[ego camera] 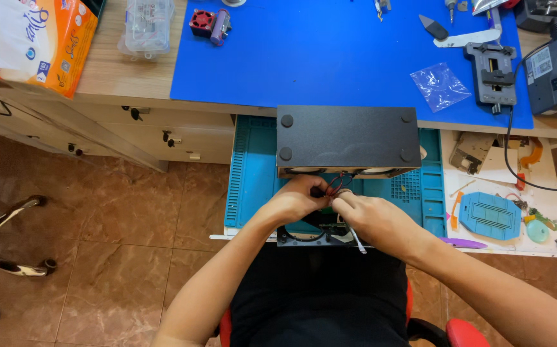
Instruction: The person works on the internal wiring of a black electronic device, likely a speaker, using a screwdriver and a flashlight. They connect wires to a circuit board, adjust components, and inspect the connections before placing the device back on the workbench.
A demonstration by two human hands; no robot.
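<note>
Black and boxy, the textured case (348, 138) sits at the centre of the frame, bottom side up on the teal mat (252, 173), four round rubber feet showing at its corners. From the head view, its open side faces the person, and thin red and black wires (337, 184) loop out of it right above the knuckles.

Both hands meet just below the case. The left hand (299, 198) has its fingers curled in around the wires, grip narrow and pinched on them. The right hand (371, 215) presses up beside it, fingertips closed on the same bundle, with a pale flat ribbon strip (357, 241) trailing down beneath it. Below the hands lies a dark frame with a small circuit board (320, 232), partly hidden.

My read: those wires are thin, soft and easy to tear at the solder, so the plug end is the place to hold, not the strands. The case looks stiff and fairly heavy, best taken by its long sides.

Further up the frame, a blue mat (330, 51) covers the desk (130, 71), carrying a clear plastic bag (440, 85) and a dark metal jig (492, 74). At upper left sits an orange and white tissue pack (31, 38).
</note>
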